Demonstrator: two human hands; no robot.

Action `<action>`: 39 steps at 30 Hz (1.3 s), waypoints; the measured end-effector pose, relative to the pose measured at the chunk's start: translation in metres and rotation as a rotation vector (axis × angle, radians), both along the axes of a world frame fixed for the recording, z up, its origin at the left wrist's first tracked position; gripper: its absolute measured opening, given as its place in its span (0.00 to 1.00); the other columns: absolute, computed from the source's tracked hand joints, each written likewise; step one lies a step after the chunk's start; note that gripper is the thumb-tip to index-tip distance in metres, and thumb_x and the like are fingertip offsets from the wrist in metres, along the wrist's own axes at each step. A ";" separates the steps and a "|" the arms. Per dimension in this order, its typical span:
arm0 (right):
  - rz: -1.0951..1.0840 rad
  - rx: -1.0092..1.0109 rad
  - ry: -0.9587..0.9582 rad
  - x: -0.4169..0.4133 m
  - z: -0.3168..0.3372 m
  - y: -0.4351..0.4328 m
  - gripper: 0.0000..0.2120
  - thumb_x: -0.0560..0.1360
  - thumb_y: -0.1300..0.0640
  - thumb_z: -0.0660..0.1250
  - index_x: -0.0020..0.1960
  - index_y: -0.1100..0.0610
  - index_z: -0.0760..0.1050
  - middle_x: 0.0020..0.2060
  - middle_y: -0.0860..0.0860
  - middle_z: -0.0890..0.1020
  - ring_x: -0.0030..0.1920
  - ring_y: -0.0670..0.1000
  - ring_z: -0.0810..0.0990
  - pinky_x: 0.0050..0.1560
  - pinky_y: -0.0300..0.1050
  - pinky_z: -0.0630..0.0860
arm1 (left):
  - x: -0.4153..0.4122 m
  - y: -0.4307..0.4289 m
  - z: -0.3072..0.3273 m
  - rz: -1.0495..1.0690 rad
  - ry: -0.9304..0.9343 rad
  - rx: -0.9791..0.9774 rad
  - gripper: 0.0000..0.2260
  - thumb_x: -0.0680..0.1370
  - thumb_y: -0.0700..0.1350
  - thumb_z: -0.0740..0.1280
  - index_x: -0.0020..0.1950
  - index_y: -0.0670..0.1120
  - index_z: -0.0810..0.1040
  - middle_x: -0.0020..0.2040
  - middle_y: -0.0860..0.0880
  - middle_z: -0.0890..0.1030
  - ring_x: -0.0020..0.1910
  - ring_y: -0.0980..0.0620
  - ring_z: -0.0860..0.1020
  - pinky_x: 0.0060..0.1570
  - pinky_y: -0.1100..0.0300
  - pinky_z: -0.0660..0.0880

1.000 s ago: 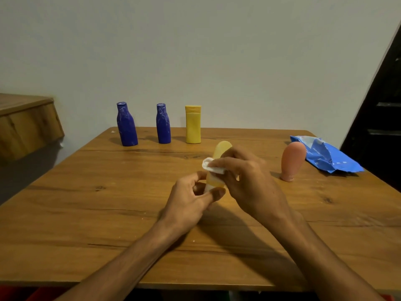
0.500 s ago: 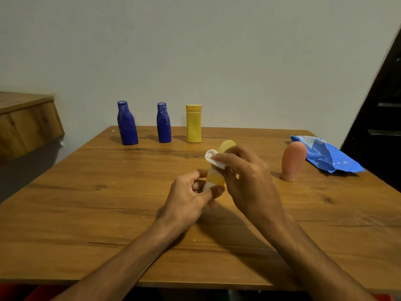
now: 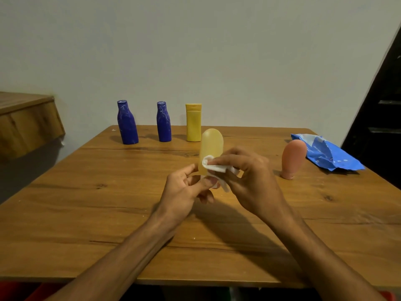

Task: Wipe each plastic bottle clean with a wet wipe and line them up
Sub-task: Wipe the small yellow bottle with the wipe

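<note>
Above the table (image 3: 86, 203), the left hand (image 3: 182, 192) pinches the pale bottle (image 3: 211, 144) low, apparently steadying it while the right hand (image 3: 253, 181) clamps a wipe (image 3: 213, 167) against it.

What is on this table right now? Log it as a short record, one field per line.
left hand grip: holds the lower end of the pale yellow bottle, which is upright
right hand grip: pinches a wet wipe against that bottle's side
back row on the table, from the left: blue bottle, second blue bottle, yellow bottle, all upright
waiting: pink bottle, narrow end down, on the right
wipe pack: blue, lying just beyond the pink bottle
</note>
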State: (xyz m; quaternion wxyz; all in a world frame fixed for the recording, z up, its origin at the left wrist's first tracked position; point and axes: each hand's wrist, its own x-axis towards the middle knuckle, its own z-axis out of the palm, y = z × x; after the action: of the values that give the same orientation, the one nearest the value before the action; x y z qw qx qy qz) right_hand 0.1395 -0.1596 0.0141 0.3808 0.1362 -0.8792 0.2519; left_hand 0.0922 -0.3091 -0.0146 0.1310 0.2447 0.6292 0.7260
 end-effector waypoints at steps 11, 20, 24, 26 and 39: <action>0.084 -0.412 -0.100 -0.003 0.002 0.004 0.08 0.71 0.57 0.72 0.51 0.54 0.82 0.45 0.48 0.83 0.44 0.43 0.81 0.39 0.36 0.79 | -0.003 -0.001 0.001 -0.084 -0.132 0.100 0.20 0.73 0.49 0.73 0.63 0.43 0.78 0.46 0.42 0.84 0.30 0.53 0.74 0.40 0.57 0.73; 0.069 -0.503 -0.121 -0.002 -0.003 -0.002 0.09 0.71 0.59 0.72 0.51 0.54 0.82 0.46 0.48 0.83 0.46 0.44 0.81 0.42 0.40 0.80 | -0.008 -0.005 0.001 -0.091 -0.137 0.141 0.17 0.73 0.47 0.70 0.61 0.44 0.78 0.44 0.45 0.83 0.29 0.54 0.71 0.33 0.64 0.72; 0.039 -0.639 -0.054 -0.001 -0.002 -0.002 0.10 0.70 0.58 0.74 0.51 0.52 0.82 0.47 0.47 0.83 0.48 0.45 0.81 0.46 0.46 0.81 | -0.009 -0.004 -0.001 -0.117 -0.122 0.125 0.21 0.72 0.48 0.71 0.63 0.42 0.77 0.43 0.43 0.83 0.27 0.55 0.70 0.31 0.65 0.71; 0.037 -0.630 -0.060 0.000 -0.001 -0.001 0.11 0.70 0.58 0.73 0.52 0.53 0.82 0.47 0.47 0.83 0.48 0.46 0.81 0.47 0.47 0.81 | -0.009 -0.003 -0.001 -0.130 -0.136 0.145 0.20 0.72 0.48 0.70 0.62 0.41 0.77 0.42 0.42 0.83 0.27 0.55 0.70 0.29 0.65 0.70; 0.038 -0.629 -0.068 -0.001 0.004 0.004 0.11 0.70 0.57 0.73 0.53 0.53 0.81 0.48 0.47 0.83 0.49 0.44 0.81 0.46 0.41 0.81 | -0.008 -0.002 -0.001 -0.233 -0.235 0.197 0.15 0.75 0.48 0.69 0.56 0.40 0.77 0.42 0.41 0.80 0.26 0.56 0.67 0.27 0.66 0.66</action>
State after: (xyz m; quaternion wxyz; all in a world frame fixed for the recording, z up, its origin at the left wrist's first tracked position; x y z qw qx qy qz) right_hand 0.1385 -0.1554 0.0180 0.3701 0.0195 -0.7677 0.5228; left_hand 0.0846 -0.3114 -0.0156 0.2623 0.2410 0.5029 0.7875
